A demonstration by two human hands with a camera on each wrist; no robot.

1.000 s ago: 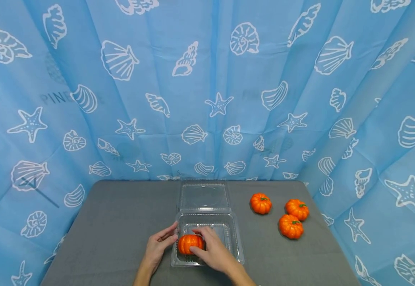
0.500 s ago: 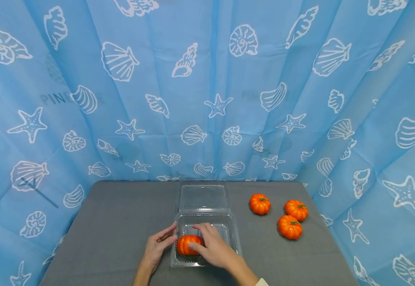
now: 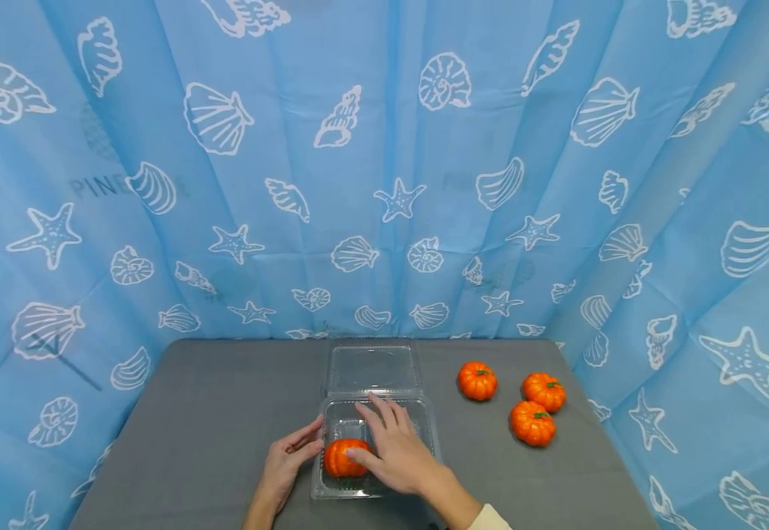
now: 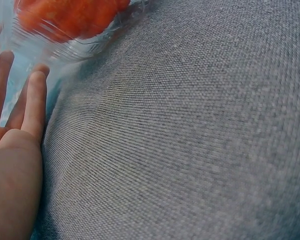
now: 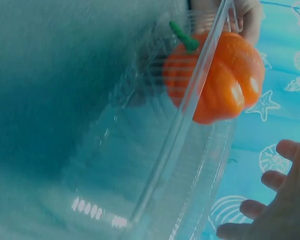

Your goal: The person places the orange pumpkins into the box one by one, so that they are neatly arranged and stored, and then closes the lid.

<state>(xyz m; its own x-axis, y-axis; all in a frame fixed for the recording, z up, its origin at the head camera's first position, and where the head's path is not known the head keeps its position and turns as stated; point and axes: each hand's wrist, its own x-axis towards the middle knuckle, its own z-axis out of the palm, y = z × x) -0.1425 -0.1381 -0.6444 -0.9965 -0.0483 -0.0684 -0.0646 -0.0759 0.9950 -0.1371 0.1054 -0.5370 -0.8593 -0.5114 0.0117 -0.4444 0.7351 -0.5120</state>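
An orange pumpkin [image 3: 341, 458] lies on its side in the near left part of a clear plastic container [image 3: 436, 434], whose lid [image 3: 372, 368] is folded back behind it. Fingers spread, my right hand [image 3: 399, 455] hovers over the container just right of the pumpkin; in the right wrist view a gap separates that hand [image 5: 282, 207] from the pumpkin [image 5: 232, 75]. With fingers extended, my left hand [image 3: 282, 471] is at the container's left wall. The left wrist view has this hand [image 4: 17, 150] beside the clear plastic; whether it touches is unclear.
Three more orange pumpkins are on the grey table [image 3: 225, 412] right of the container: one [image 3: 477, 380] nearer to it, two others [image 3: 544, 391] [image 3: 533, 423] close together farther right. A blue shell-patterned curtain [image 3: 305, 147] surrounds the back and sides.
My right hand has let go of the pumpkin, its fingers spreading and extending away toward the container's back. The left hand stays at the container's side. The head view has shifted slightly.
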